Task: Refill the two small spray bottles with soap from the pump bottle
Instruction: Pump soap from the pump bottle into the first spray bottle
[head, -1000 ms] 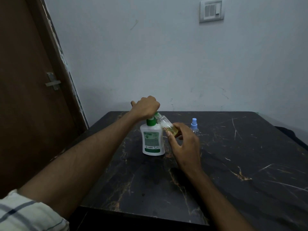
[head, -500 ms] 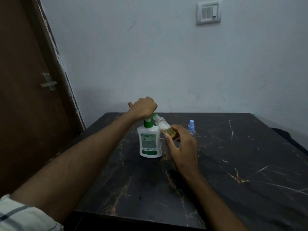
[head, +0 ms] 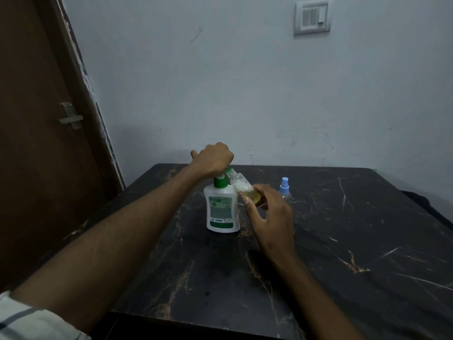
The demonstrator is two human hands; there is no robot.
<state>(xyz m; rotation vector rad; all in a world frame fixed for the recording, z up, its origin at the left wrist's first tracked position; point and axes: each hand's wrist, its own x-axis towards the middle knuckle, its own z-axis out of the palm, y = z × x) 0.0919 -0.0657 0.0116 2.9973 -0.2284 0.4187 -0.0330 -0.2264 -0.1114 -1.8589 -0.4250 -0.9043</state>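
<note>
Here, a pale wall [head: 245, 82] carrying a switch plate [head: 312, 18] rises behind a dark marble-patterned table [head: 343, 241]; a brown door [head: 31, 143] with a metal latch [head: 71, 117] stands at the left edge. Two bare forearms reach in from the near side, the left one emerging from a striped sleeve [head: 29, 320]. A white pump bottle [head: 221, 207] with a green collar and green-and-white label stands upright near the table's middle. The left hand [head: 212, 159] is curled into a fist directly on top of its pump head, knuckles up, thumb pointing left. The right hand [head: 270, 214], just right of the pump bottle, pinches a small clear spray bottle [head: 245, 191] between thumb and fingers. That bottle is uncapped and tilted, its open neck up against the green nozzle under the fist; yellowish liquid sits in its lower end, with foam above. A second spray bottle [head: 284, 188], fitted with a light blue spray top, stands upright on the table just beyond the right hand, its clear body largely hidden by the fingers.
</note>
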